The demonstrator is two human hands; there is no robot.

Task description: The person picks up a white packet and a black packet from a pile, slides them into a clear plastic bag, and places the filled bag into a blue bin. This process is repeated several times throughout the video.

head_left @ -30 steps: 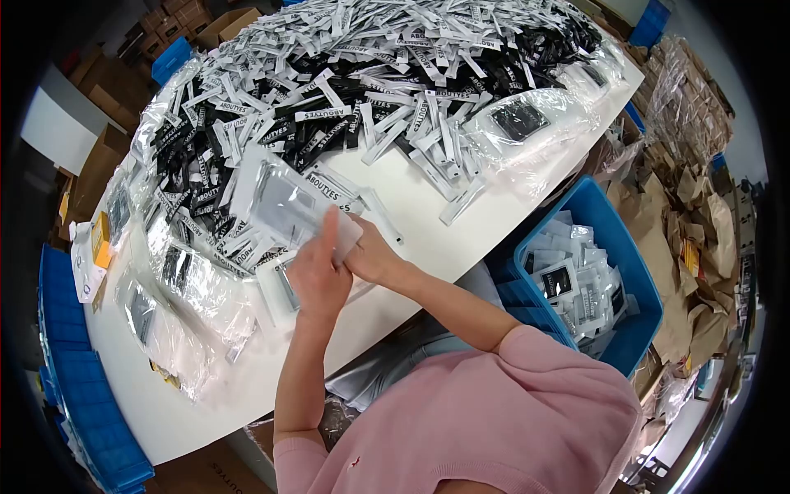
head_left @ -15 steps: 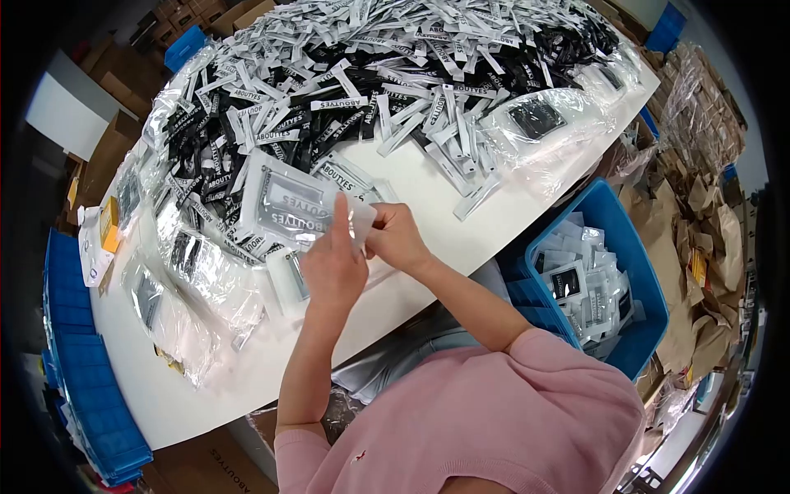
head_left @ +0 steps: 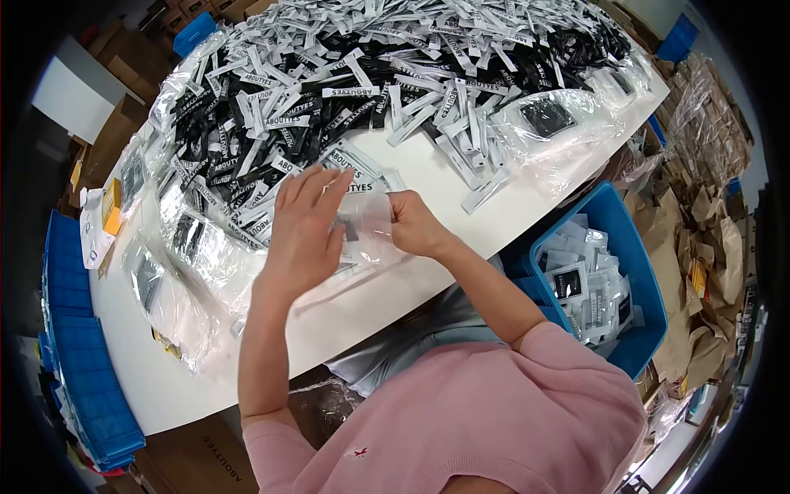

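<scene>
A frosted plastic pouch [head_left: 374, 230] with a dark printed patch is held low over the white table. My right hand [head_left: 418, 224] pinches the pouch's right edge between thumb and fingers. Across the pouch's left part lies my left hand [head_left: 304, 230], its fingers stretched out and slightly apart, hiding much of the print. Just beyond my fingertips are white ABOUTYES packets [head_left: 350, 165] at the front of a big heap. More of the pouch's lower side shows beneath my left hand, close to the table.
Slim black and white sachets [head_left: 354, 95] cover the back of the table [head_left: 444, 239]. Clear plastic bags [head_left: 177, 288] lie at left, another bag [head_left: 559, 119] at right. A blue bin [head_left: 654, 329] of filled pouches stands at my right. Blue trays [head_left: 90, 362] line the left edge.
My left hand has moved left and its fingers have spread out over the pouch. My right hand has shifted slightly right and up, still pinching the pouch, which is now lower and flatter.
</scene>
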